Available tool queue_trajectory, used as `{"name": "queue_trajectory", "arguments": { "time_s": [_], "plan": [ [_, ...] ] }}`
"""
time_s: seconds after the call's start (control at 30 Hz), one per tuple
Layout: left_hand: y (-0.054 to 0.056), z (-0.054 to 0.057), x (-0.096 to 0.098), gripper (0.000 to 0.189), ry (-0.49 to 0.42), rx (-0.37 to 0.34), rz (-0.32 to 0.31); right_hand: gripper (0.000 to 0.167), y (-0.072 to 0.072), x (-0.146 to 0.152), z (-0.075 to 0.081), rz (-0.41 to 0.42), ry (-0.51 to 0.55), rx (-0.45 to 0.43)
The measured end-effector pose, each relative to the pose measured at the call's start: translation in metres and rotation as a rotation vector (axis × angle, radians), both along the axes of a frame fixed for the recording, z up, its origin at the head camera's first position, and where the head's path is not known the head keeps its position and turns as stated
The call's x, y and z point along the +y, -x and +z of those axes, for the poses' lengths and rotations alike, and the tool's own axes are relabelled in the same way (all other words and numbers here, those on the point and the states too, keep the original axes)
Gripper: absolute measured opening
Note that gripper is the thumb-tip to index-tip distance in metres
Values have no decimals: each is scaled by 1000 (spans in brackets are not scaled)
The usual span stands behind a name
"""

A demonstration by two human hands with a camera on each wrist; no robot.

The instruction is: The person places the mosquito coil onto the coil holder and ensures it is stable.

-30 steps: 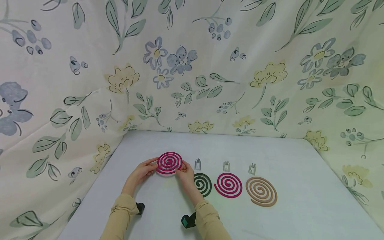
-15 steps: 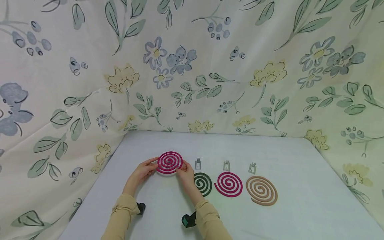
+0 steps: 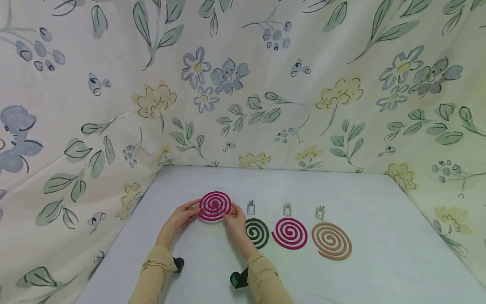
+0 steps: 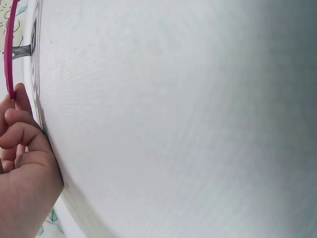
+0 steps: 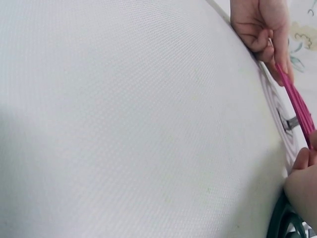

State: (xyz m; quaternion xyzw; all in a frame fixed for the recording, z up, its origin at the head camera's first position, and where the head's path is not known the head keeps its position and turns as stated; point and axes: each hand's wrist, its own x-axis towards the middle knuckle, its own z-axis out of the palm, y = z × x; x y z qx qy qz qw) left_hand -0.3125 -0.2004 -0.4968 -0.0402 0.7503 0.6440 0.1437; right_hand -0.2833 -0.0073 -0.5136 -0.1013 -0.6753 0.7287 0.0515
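Note:
A magenta mosquito coil (image 3: 214, 206) lies nearly level between both hands, raised above the table. My left hand (image 3: 181, 217) pinches its left edge; the right hand (image 3: 236, 219) pinches the right edge with thumb and fingers. From the side, in the left wrist view, the coil (image 4: 10, 54) is a thin strip with a metal stand (image 4: 22, 51) under it. That stand's top shows at the coil's centre in the head view. The right wrist view shows the same coil (image 5: 297, 101) held at its two ends, the stand (image 5: 292, 122) rising beneath.
To the right lie a dark green coil (image 3: 257, 233), partly behind the right forearm, another magenta coil (image 3: 290, 233) and a tan coil (image 3: 332, 241). Behind them is a row of small metal stands, at left (image 3: 251, 207), middle (image 3: 287, 210) and right (image 3: 320, 213). Floral cloth (image 3: 258, 126) surrounds the white table (image 3: 387, 253).

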Motion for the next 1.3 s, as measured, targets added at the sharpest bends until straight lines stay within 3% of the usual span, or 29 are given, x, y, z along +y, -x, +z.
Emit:
{"name": "queue_trajectory", "arguments": {
  "time_s": [0.7, 1.0, 1.3],
  "plan": [
    [-1, -1, -2, 52, -13, 28, -7, 50, 3, -1, -4, -20, -18, -26],
    [-2, -6, 0, 48, -60, 38, 20, 49, 1, 0, -3, -13, -19, -32],
    [-3, -4, 1, 46, -49, 46, 68, 47, 0, -3, -2, -25, -50, -14]
  ]
}}
